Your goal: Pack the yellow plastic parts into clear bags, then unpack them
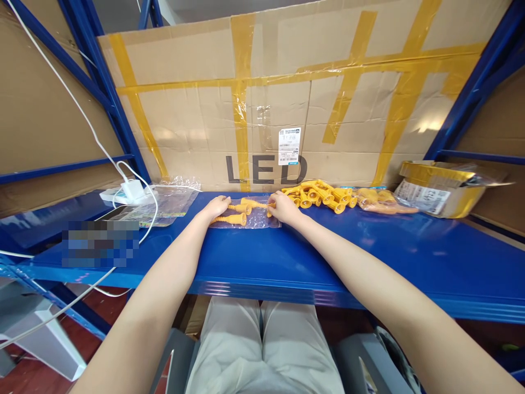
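A clear plastic bag [262, 220] lies across the centre of the frame on a blue metal shelf [303, 251], its long axis running left to right between a seated worker's bare hands. Yellow trumpet-shaped pieces [232, 219] show in it, lying roughly along the same line; the lowest has its flared end toward the right and its narrow end toward the left hand [218, 207]. That hand rests at the bag's left end, fingers bent over the film; whether it grips or merely presses cannot be told. The right hand [282, 208], at the bag's right end, has thumb and fingers drawn together, apparently pinching a yellow piece [269, 210]; whether film is caught too is unclear.

Just beyond the right hand, right of centre, sits a heap of loose yellow pieces [322, 195], much nearer to it than to the left. Farther right are a filled plastic bag [383, 201] and an open carton [441, 191]. Behind stands a taped cardboard sheet [197, 126] marked "LED."
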Demonstrator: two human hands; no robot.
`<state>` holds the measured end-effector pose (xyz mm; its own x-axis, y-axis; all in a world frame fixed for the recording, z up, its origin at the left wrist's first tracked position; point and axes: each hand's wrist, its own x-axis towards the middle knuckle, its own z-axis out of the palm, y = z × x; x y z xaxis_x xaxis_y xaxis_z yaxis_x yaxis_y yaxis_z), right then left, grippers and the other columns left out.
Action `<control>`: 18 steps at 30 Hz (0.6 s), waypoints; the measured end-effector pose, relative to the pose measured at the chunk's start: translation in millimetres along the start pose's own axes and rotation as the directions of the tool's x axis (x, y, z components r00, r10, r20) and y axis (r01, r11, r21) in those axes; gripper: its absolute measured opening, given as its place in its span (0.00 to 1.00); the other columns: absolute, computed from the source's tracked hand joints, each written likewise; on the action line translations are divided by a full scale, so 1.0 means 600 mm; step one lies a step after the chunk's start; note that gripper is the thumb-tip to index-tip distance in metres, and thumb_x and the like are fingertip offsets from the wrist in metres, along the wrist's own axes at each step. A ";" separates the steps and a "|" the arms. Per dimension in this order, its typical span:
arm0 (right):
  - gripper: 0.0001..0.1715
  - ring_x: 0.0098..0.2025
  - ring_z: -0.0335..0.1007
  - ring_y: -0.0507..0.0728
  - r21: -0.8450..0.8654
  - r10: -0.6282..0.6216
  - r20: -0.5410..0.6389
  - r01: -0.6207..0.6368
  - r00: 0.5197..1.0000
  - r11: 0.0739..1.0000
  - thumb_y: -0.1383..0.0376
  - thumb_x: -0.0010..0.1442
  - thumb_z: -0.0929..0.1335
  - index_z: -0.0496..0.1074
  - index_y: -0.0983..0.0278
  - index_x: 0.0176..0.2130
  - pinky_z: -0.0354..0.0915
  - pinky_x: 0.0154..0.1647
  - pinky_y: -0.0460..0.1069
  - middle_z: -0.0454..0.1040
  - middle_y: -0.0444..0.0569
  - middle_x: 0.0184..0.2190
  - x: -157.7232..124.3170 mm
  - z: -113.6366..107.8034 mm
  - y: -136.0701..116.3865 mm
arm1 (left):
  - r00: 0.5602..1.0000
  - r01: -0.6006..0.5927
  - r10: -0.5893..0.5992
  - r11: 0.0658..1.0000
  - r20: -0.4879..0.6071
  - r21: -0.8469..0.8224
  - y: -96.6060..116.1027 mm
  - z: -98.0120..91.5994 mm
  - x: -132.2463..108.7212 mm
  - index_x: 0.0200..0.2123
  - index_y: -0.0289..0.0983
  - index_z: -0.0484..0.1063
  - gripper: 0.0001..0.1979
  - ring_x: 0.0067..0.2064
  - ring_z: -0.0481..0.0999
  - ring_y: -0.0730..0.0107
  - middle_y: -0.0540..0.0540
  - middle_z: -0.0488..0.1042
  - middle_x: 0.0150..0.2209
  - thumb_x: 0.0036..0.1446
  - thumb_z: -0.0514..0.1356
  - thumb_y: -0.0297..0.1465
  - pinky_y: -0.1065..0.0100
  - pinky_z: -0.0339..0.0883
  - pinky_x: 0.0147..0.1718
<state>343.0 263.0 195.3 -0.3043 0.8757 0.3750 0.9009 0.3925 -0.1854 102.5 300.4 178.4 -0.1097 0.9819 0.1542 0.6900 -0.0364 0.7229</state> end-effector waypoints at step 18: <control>0.22 0.60 0.58 0.63 0.056 -0.108 0.093 0.103 0.990 0.993 0.64 0.61 0.63 0.70 0.61 0.55 0.51 0.57 0.60 0.72 0.52 0.53 -0.005 0.007 0.004 | 0.999 -0.005 0.009 0.996 -0.045 0.091 0.021 -0.003 -0.022 0.52 0.32 0.69 0.24 0.59 0.67 0.55 0.36 0.67 0.58 0.64 0.44 0.40 0.62 0.60 0.55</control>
<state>344.7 262.2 190.1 -0.4272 0.8505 0.3069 0.8460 0.4957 -0.1962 111.0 286.6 186.7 -0.1356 0.9721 0.1913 0.7528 -0.0244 0.6578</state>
